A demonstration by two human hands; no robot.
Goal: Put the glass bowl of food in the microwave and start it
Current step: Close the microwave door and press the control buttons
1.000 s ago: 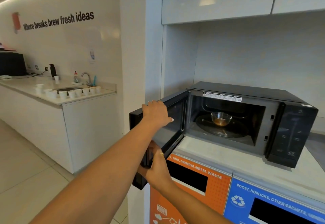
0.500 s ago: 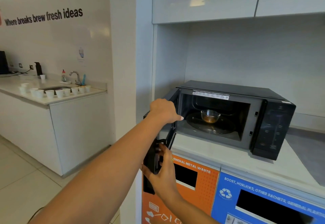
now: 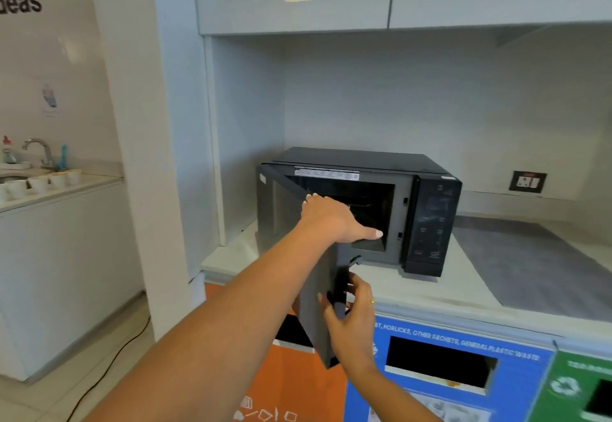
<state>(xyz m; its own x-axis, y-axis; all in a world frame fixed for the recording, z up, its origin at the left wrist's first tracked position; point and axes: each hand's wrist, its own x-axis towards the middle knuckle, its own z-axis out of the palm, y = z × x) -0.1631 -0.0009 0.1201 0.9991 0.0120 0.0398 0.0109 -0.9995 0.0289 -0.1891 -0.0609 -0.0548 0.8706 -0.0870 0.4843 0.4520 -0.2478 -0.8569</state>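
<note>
The black microwave (image 3: 430, 219) stands on a pale counter (image 3: 417, 289) in a wall niche. Its door (image 3: 283, 219), hinged on the left, is swung about halfway toward the opening. My left hand (image 3: 332, 219) lies over the door's top edge, thumb pointing right. Lower down, my right hand (image 3: 352, 309) grips the dark handle at the door's free edge. The glass bowl is hidden behind my left hand and the door. Only a dark slice of the cavity shows.
Orange (image 3: 284, 385), blue (image 3: 463, 345) and green (image 3: 583, 388) recycling bin fronts sit under the counter. A grey mat (image 3: 530, 262) lies right of the microwave, below a wall socket (image 3: 529, 182). At left is a sink counter with paper cups (image 3: 39, 183). A black cable (image 3: 109, 365) crosses the floor.
The door has swung from wide open toward the microwave, both hands moving right with it. The bowl on the turntable, visible before, is now covered. The view has shifted right.
</note>
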